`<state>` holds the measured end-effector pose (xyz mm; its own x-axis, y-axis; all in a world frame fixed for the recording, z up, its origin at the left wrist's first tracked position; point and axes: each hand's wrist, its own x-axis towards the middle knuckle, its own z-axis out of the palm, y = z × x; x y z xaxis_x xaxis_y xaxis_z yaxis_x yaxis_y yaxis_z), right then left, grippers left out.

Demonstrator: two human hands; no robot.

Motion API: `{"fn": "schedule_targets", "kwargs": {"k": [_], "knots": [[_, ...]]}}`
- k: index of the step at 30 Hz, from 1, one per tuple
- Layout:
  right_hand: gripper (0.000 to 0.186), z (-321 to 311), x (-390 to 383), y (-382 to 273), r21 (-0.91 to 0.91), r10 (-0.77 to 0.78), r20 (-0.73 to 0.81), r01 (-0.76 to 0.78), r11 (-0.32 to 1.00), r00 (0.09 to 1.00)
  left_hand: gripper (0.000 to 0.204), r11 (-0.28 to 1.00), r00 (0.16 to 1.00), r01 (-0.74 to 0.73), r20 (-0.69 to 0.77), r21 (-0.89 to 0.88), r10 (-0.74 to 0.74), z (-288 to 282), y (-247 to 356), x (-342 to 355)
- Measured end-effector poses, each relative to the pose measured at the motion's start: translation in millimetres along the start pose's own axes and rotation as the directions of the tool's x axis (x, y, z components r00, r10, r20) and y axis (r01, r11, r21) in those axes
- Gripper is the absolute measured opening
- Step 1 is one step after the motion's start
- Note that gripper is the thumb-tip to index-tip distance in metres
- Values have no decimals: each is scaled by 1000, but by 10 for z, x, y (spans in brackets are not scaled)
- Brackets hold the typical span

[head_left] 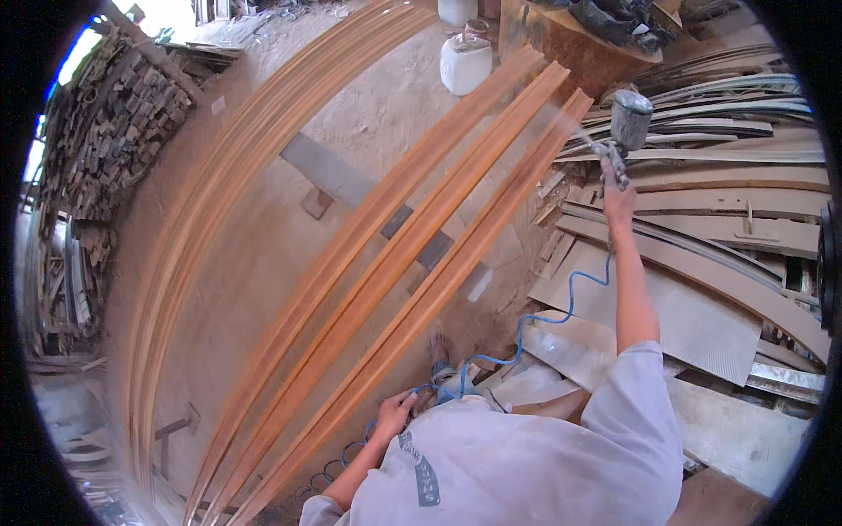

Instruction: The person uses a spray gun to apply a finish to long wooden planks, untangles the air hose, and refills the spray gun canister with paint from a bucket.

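My right hand (618, 201) is stretched far forward and wrapped round a spray gun (631, 123) with a grey cup on top. A pale mist leaves the nozzle toward the far end of the rightmost of three long reddish-brown wooden mouldings (427, 213), which lie side by side and apart. From the gun a coiled blue air hose (571, 302) runs back to my waist. There, my left hand (394, 415) is closed on the hose, beside the near part of the right moulding.
More long brown mouldings (206, 184) lie in a row at the left. Stacked wood offcuts (123, 123) rise at the far left. A white plastic jug (466, 65) stands at the far end. Boards and curved strips (702, 232) crowd the right side. My foot (439, 348) shows on the dusty floor.
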<state>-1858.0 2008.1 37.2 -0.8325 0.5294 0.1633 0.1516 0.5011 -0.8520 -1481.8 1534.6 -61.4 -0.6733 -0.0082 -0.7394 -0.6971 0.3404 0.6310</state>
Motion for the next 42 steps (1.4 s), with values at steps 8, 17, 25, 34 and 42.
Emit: {"fn": "schedule_targets", "kwargs": {"k": [8, 17, 25, 34, 42], "knots": [[64, 75, 1025, -88, -122, 64, -156, -84, 989, 986, 34, 988, 992, 120, 38, -94, -117, -5, 656, -37], [60, 424, 1294, -377, 149, 63, -132, -43, 988, 989, 35, 995, 993, -98, -68, -12, 97, 3, 453, 25], [43, 673, 248, -345, 117, -9, 30, 6, 993, 1000, 35, 998, 998, 40, -45, -53, -43, -176, 14, -200], [35, 602, -1964, -990, 109, 35, 507, -105, 988, 861, 36, 986, 977, 44, -201, -159, -76, -401, -574, -829], [32, 559, -3779, -1528, 112, 10, 777, -153, 982, 629, 37, 977, 943, -12, -326, -214, -60, -551, -1425, -1397]]}}
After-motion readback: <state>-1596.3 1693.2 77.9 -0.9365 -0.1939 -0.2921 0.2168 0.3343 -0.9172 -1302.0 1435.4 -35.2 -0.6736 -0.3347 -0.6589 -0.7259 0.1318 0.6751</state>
